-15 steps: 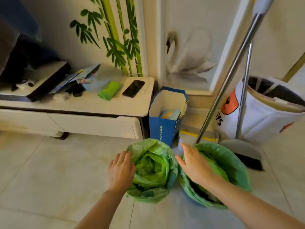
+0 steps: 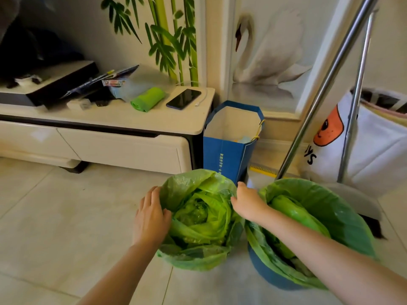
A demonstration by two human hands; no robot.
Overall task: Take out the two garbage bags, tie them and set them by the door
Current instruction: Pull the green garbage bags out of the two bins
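Observation:
Two bins lined with green garbage bags stand side by side on the tiled floor. The left garbage bag is crumpled inward and folded over its bin's rim. The right garbage bag lines a blue bin. My left hand lies flat against the left rim of the left bag, fingers spread. My right hand rests on that bag's right rim, between the two bins; whether it pinches the plastic I cannot tell. My right forearm crosses over the right bin.
A blue paper bag stands right behind the bins, beside a low white TV cabinet carrying a phone and a roll of green bags. Metal broom and dustpan handles lean at right, before a white laundry bag.
My right hand has shifted left, from the right bin's rim onto the right rim of the left bag. The view has come closer to the bins.

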